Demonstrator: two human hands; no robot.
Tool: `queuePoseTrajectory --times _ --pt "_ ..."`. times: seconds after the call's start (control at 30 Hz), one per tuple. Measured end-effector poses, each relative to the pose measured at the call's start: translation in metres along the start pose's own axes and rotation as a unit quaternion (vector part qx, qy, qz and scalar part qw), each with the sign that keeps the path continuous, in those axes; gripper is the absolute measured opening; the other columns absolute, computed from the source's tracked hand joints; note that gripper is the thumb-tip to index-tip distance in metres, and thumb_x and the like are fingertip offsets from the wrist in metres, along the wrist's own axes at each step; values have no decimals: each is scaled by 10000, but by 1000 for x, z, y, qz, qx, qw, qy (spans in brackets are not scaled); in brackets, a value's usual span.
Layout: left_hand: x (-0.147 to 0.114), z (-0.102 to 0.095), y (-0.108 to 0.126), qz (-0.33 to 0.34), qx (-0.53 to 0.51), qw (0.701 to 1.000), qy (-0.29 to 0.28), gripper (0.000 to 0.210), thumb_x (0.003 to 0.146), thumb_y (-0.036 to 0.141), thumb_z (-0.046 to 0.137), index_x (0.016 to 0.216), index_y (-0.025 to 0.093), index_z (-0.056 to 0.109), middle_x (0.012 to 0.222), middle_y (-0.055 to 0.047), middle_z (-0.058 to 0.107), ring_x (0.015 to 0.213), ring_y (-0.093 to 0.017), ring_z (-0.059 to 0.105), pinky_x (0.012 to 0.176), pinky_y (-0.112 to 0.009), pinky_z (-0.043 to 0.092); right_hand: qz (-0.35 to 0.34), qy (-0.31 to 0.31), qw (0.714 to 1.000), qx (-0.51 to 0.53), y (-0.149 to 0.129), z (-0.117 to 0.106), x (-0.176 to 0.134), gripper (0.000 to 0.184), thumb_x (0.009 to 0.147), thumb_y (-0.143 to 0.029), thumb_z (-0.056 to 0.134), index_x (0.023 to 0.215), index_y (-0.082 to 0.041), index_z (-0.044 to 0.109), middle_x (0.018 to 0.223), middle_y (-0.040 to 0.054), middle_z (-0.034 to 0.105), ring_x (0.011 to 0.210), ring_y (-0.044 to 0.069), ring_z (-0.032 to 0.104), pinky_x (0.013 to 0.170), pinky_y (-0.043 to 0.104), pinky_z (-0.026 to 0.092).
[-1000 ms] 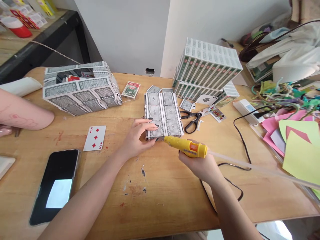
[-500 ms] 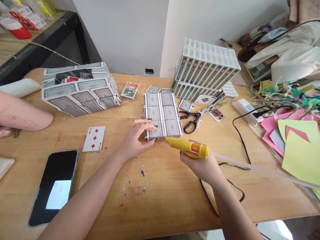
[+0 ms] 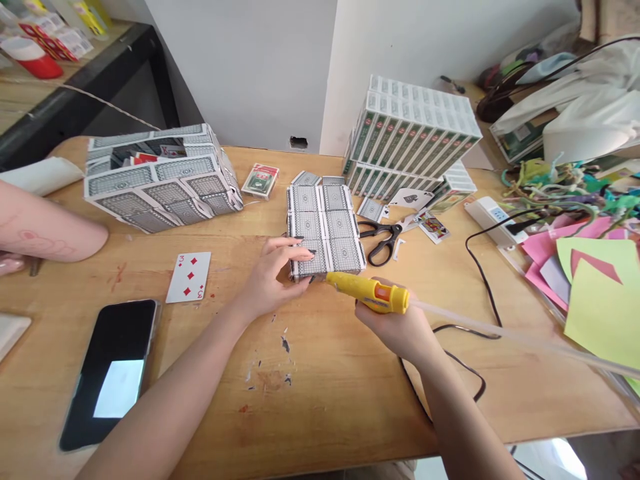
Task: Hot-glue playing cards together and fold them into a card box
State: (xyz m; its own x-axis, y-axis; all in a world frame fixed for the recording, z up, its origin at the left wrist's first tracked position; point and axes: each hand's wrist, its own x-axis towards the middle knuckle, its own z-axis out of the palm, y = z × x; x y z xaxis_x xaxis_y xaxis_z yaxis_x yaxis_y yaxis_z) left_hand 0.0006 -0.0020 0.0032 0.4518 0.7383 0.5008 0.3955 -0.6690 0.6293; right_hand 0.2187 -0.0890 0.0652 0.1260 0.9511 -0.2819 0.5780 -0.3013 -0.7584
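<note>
Yellow plastic glue gun gripped in the right hand, nozzle at the near edge of the card-covered block lying on the surface; the left hand grasps its near-left corner. Gluing that edge seems underway; next probably calls for steady nozzle control.

Near the table's far left corner stands the card box; right of centre at the far edge, stacked packs. Between them lies the card block — scissors to its right, glue gun at its near end. Left, toward the near edge, lies the phone, a loose card behind.
</note>
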Motion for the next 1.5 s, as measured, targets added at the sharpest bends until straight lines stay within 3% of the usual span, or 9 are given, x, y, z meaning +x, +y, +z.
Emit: queuePoseTrajectory --times 0.23,0.43,0.9,1.1,1.5 --pt "0 -1 2 -7 6 1000 -4 346 757 170 685 1070 259 567 1077 -43 610 1155 -233 549 948 -416 501 15 31 999 0 6 -15 -4 78 658 -258 542 646 -222 474 584 -51 490 529 126 475 510 253 359" --pt "0 -1 1 3 13 1000 1 351 755 167 693 1066 268 564 1073 -39 606 1149 -231 549 945 -416 498 14 2 1000 9 5 -8 -1 61 646 -246 532 657 -223 476 580 -52 498 522 125 473 502 251 359" --pt "1 -1 1 5 13 1000 -2 316 772 175 686 1054 265 575 1057 -30 611 1149 -220 543 938 -390 490 23 28 999 13 7 -12 -4 77 651 -282 537 667 -216 501 604 -37 520 558 139 507 534 266 377" --pt "1 -2 4 4 14 1000 -4 319 768 158 686 1049 259 574 1056 -28 614 1152 -216 541 941 -379 490 39 57 997 25 7 -18 -7 125 667 -290 552 634 -224 452 563 -58 460 505 113 450 488 243 352" --pt "1 -2 2 7 21 1000 -1 321 768 164 689 1051 263 572 1044 -26 616 1144 -219 547 934 -384 493 42 37 998 37 9 -5 -7 76 654 -272 549 694 -219 514 613 -45 516 559 137 493 540 267 373"
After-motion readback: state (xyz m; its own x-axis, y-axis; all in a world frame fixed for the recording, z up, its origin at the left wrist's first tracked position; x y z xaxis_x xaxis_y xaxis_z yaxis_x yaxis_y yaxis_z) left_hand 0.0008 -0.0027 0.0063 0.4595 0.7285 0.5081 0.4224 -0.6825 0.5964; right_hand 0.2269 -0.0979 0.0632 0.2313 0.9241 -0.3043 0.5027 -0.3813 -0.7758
